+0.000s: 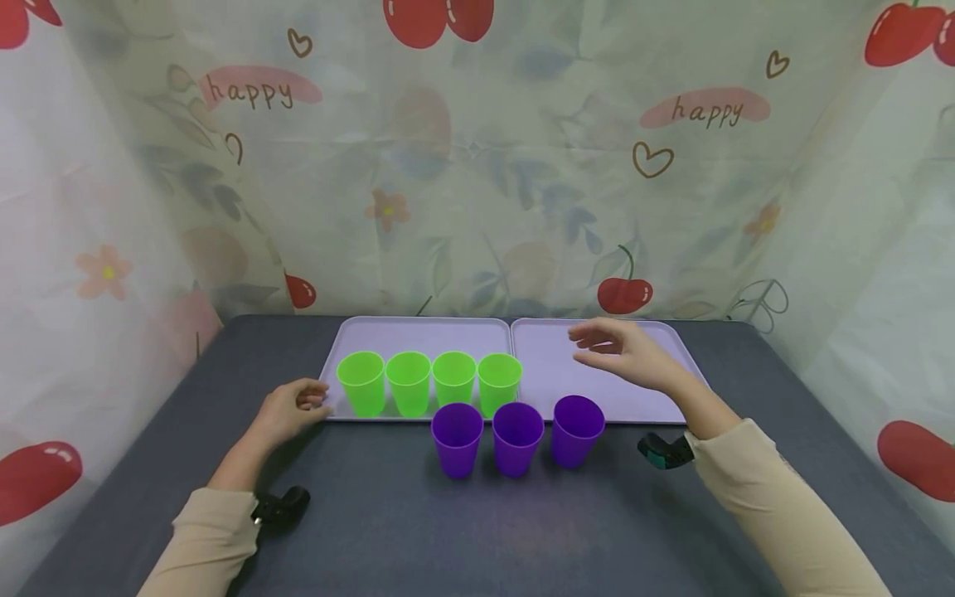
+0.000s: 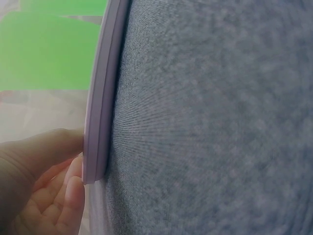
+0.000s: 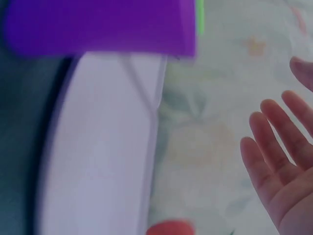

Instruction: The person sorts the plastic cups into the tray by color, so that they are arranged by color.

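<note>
Here, on a dark desk (image 1: 403, 522), I count, from left to right:

One left hand (image 1: 287, 410), beige sleeve (image 1: 212, 526) behind it, a black wrist device (image 1: 282, 507) below; its fingers curled with the thumb at the near-left corner of a tray, pinching the rim.

One left tray (image 1: 425, 334), pale lilac, flat on the desk.

Four green cups (image 1: 409, 387), upright, in a row inside the left tray, the last beside its right edge.

Three purple cups (image 1: 516, 441), upright on the desk, set a little apart just in front of the trays.

One right tray (image 1: 545, 361), matching, side by side with the left one.

One right hand (image 1: 630, 356), raised above the right tray, fingers spread apart, palm showing in the right wrist view.
</note>
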The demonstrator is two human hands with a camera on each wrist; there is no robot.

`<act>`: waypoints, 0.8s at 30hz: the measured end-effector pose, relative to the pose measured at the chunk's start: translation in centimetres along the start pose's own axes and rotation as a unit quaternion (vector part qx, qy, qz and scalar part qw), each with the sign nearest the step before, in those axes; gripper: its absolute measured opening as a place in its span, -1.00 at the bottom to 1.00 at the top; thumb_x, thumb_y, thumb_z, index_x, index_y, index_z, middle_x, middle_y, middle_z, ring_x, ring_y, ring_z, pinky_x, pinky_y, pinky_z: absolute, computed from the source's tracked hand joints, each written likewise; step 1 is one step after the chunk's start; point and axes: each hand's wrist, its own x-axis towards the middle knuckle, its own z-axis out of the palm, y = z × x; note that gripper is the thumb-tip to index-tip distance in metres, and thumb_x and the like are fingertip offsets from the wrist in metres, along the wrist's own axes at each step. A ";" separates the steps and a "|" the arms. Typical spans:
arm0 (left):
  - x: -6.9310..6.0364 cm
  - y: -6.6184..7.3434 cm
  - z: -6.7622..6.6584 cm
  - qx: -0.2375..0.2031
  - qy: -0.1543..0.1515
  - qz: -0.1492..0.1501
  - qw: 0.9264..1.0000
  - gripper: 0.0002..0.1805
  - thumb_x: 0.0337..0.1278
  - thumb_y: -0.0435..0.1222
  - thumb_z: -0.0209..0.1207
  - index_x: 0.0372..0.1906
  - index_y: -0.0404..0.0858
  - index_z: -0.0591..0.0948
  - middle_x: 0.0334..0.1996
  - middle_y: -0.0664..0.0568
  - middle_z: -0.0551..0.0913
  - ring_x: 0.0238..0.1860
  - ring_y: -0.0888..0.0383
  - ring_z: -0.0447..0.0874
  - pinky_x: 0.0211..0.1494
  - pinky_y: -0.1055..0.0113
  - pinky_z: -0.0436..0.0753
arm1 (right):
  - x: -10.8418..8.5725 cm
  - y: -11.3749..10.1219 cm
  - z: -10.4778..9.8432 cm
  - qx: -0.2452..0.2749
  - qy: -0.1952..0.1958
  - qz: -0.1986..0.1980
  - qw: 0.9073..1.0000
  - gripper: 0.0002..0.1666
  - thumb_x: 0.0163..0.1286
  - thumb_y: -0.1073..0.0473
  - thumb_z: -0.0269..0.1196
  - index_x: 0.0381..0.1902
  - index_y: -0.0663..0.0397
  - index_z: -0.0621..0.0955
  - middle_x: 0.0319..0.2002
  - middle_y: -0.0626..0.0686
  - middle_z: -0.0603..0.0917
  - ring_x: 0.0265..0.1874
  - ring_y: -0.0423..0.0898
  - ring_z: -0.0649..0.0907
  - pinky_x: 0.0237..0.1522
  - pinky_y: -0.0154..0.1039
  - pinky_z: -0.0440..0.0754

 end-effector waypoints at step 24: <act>0.2 -0.1 0.0 0.008 -0.006 -0.001 1.000 -0.58 0.06 -0.33 0.23 0.02 -0.49 0.51 -0.08 -0.37 0.62 -0.06 -0.19 0.59 0.03 -0.02 0.58 | -13.0 11.6 -3.6 -0.104 0.104 0.265 0.953 -0.33 0.30 -0.06 0.19 0.16 0.38 0.42 0.15 0.45 0.45 0.08 0.38 0.51 -0.08 0.01 0.61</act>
